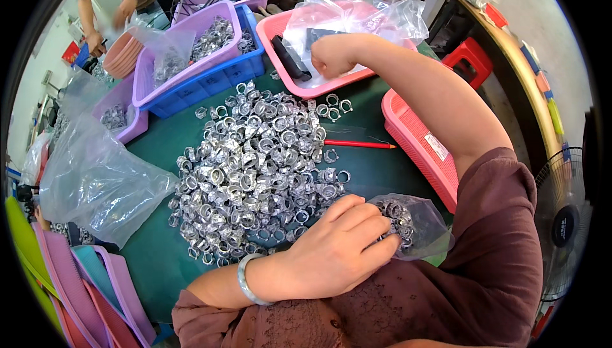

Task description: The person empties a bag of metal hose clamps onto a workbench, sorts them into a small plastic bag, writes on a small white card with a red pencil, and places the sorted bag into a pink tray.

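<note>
Fingers of left hand (338,252) curl at left edge of small transparent bag (430,223), touching it; can't tell if they pinch it. Metal rings (396,217) sit inside bag, close to person's body. Pale bracelet (248,281) on left wrist. Right hand (335,54) is curled inside pink basket (271,29), at plastic sheeting (366,16); fingertips hidden, can't tell whether it holds anything. Black object (290,61) lies in same basket, left of right hand.

Big heap of silver rings (252,169) on green tabletop (153,271), just beyond left hand. Red pencil (360,144) right of heap, coral basket (421,150) farther right. Large transparent bag (102,176) left of heap. Lilac basket (146,80) rests on blue basket (210,83), beyond heap on left; rings in both. Co-worker's hand (125,13) upper left, fan (564,227) far right.
</note>
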A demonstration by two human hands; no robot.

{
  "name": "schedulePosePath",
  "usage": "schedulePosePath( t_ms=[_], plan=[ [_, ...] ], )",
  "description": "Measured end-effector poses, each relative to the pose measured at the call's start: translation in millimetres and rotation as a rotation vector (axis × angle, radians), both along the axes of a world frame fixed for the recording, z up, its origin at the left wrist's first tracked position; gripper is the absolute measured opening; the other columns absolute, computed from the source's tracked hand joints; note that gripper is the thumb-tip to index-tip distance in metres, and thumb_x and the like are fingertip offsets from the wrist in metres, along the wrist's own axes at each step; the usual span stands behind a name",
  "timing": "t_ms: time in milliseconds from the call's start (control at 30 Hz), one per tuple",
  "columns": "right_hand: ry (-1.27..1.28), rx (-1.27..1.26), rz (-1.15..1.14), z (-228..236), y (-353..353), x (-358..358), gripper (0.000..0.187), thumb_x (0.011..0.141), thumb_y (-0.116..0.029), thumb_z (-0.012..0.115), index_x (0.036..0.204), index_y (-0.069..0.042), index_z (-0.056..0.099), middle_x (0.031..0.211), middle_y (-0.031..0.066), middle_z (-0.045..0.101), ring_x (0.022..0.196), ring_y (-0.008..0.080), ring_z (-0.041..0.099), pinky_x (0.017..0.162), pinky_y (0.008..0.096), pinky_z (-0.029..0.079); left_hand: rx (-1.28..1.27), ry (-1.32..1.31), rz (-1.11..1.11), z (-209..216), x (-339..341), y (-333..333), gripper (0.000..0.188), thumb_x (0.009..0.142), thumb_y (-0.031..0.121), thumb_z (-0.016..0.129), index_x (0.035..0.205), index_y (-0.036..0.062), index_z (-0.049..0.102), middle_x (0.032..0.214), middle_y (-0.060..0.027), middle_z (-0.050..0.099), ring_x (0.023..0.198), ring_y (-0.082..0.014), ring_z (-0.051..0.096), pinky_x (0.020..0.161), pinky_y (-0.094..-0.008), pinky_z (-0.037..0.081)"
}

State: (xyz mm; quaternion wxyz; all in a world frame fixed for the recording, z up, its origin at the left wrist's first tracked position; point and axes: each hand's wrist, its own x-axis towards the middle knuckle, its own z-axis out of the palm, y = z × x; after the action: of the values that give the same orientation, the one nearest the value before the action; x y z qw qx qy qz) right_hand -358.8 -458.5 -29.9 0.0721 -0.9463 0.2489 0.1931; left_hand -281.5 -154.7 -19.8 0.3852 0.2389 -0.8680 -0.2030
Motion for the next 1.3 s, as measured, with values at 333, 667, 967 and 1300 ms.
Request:
schedulePosePath(
  t_ms=[333, 667, 967, 1300],
  plan=[
    [-0.385, 0.268, -0.377, 45, 16, -48, 0.020, 0.084, -0.021, 0.057, 0.086, -0.003, 0.063, 0.069, 0.0030, 0.060, 0.062, 0.0131, 0.057, 0.057, 0.0271, 0.047, 0.016, 0.026, -0.020, -4, 1, -1, 0.025, 0.068, 0.007, 0.064, 0.092, 0.0029, 0.059, 0.087, -0.0082, 0.052, 0.083, -0.0246, 0.053, 0.077, -0.0384, 0.042],
    [0.453, -0.334, -0.388, 63, 3, -123, 0.037, 0.069, 0.004, 0.052, 0.104, -0.003, 0.062, 0.094, 0.0147, 0.064, 0.089, 0.0279, 0.062, 0.073, 0.0363, 0.049, 0.021, -0.003, -0.022, 0, -1, -2, 0.028, 0.066, 0.008, 0.066, 0.092, 0.0034, 0.060, 0.089, -0.0074, 0.055, 0.086, -0.0242, 0.053, 0.080, -0.0399, 0.042],
    [0.066, -0.478, -0.316, 24, -51, -150, 0.055, 0.061, -0.002, 0.067, 0.114, -0.012, 0.056, 0.104, 0.0076, 0.061, 0.102, 0.0275, 0.055, 0.085, 0.0353, 0.044, 0.037, -0.024, -0.037, -2, 0, -5, 0.029, 0.065, 0.009, 0.066, 0.093, 0.0031, 0.061, 0.089, -0.0080, 0.055, 0.086, -0.0253, 0.052, 0.079, -0.0403, 0.042],
    [0.251, -0.627, -0.100, 10, -51, -132, 0.021, 0.066, -0.008, 0.062, 0.086, -0.012, 0.067, 0.093, 0.0051, 0.064, 0.093, 0.0239, 0.059, 0.082, 0.0357, 0.044, 0.031, -0.054, 0.001, 0, 0, -5, 0.029, 0.066, 0.009, 0.066, 0.095, 0.0045, 0.061, 0.092, -0.0081, 0.055, 0.088, -0.0253, 0.052, 0.081, -0.0419, 0.041]
  ],
)
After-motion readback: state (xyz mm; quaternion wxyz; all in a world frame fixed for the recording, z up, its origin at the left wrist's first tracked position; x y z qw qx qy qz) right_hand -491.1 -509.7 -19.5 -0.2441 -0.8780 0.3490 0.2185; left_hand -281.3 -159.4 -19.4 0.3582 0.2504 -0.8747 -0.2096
